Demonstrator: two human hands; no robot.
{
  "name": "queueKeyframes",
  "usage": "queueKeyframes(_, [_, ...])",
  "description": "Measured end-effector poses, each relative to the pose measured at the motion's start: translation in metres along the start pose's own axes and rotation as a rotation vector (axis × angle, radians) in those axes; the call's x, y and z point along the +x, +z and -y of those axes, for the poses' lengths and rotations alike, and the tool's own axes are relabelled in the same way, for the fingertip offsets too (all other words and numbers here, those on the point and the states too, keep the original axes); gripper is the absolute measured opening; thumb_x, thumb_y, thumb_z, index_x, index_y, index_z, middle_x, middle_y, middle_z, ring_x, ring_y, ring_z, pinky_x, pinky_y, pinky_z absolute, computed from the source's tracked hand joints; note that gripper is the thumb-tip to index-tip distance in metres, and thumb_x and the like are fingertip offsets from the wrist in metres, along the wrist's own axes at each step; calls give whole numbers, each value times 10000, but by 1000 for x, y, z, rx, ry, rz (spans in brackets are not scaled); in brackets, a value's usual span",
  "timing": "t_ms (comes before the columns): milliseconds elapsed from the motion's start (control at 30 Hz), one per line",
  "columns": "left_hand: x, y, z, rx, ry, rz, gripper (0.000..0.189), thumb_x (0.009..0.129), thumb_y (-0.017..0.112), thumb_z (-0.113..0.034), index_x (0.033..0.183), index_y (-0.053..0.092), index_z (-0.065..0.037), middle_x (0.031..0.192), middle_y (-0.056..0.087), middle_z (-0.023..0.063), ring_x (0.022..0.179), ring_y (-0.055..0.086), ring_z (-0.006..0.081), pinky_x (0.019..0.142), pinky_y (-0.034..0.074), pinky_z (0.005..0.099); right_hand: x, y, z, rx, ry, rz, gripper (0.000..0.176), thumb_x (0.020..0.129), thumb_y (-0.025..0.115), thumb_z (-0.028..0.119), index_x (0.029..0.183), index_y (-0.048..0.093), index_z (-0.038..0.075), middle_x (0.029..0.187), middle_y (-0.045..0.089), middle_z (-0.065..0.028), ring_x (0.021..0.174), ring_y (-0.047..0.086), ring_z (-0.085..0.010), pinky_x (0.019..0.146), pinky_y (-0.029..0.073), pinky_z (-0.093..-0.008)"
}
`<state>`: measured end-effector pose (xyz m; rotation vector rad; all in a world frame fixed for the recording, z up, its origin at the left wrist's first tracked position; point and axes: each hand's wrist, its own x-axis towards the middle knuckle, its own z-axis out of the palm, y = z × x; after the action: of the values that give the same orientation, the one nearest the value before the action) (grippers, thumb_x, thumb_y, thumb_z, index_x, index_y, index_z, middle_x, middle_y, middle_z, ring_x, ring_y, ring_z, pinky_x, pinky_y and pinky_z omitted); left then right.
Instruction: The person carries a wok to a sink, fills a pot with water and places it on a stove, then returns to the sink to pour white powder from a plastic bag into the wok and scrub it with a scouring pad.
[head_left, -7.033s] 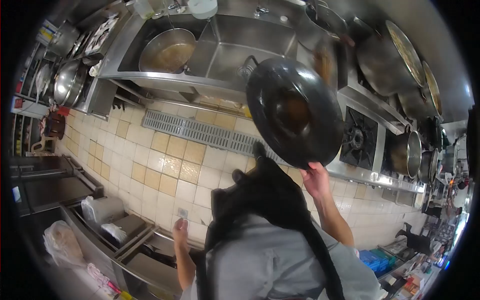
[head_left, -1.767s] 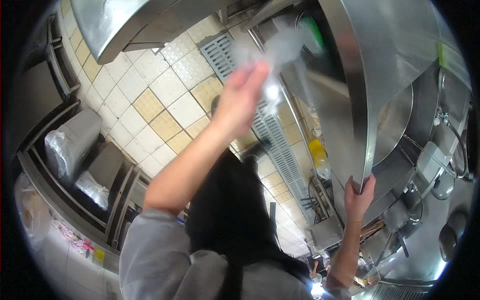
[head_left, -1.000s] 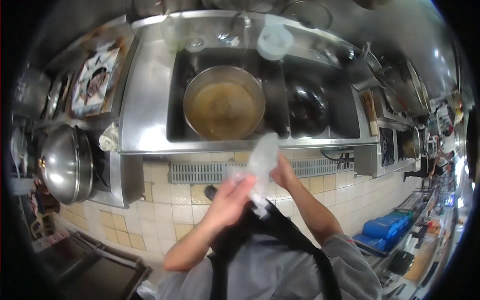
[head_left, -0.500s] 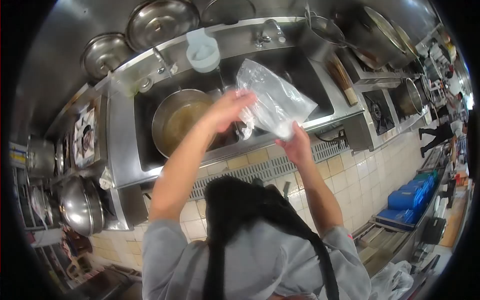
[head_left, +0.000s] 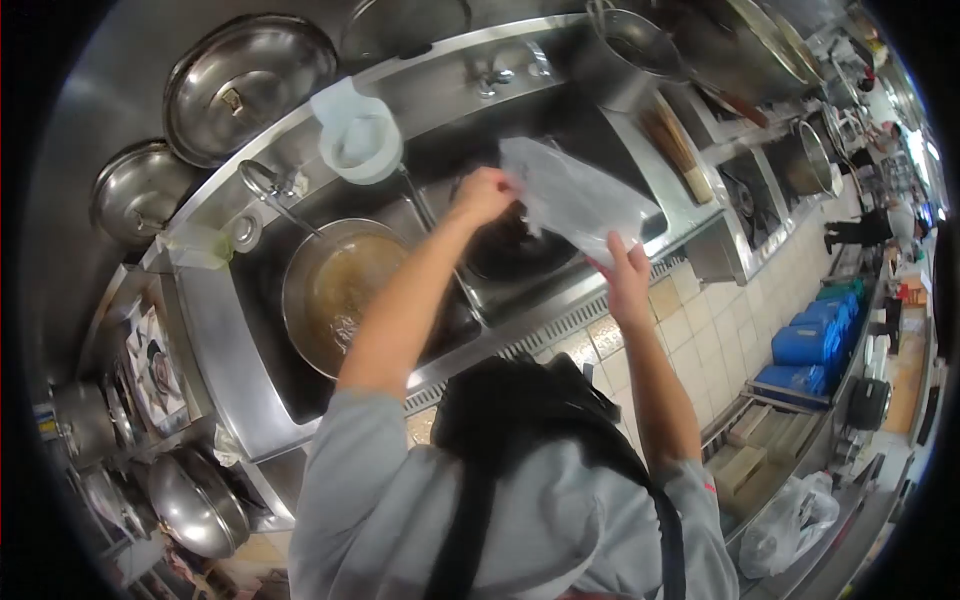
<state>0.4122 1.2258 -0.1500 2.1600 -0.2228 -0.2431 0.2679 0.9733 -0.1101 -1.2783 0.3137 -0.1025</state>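
Over the right sink basin I hold a clear plastic bag (head_left: 575,190) between my two hands. My left hand (head_left: 485,196) pinches its left end, with the fingers closed. At the lower right corner, my right hand (head_left: 627,277) grips the bag between thumb and fingers. What the bag contains, if anything, is too blurred to tell. In the left basin, beside my left forearm, a large metal pot (head_left: 335,295) holds brownish liquid. Under the bag something dark and rounded sits in the right basin, partly hidden. A pale blue plastic dipper (head_left: 362,145) rests at the sink's back edge.
A faucet (head_left: 285,205) reaches over the pot, another (head_left: 493,78) stands behind the right basin. A bamboo brush (head_left: 680,155) lies on the right ledge. Metal lids (head_left: 250,88) lean at the back. Stove burners flank the sink. Blue containers (head_left: 805,345) and a distant person stand right.
The view has shifted. The bag and both hands are farther right over the right basin, away from the pot. The crumpled part below my left hand no longer shows.
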Motion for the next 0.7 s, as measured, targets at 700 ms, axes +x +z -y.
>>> queueKeyframes(700, [113, 58, 52, -148, 38, 111, 196, 780, 790, -210, 943, 775, -103, 900, 755, 95, 827, 726, 233, 773, 546, 336, 59, 51, -8, -390, -84, -121, 264, 973, 670, 159, 1182, 662, -1, 996, 671, 7, 917, 573, -66, 833, 456, -238])
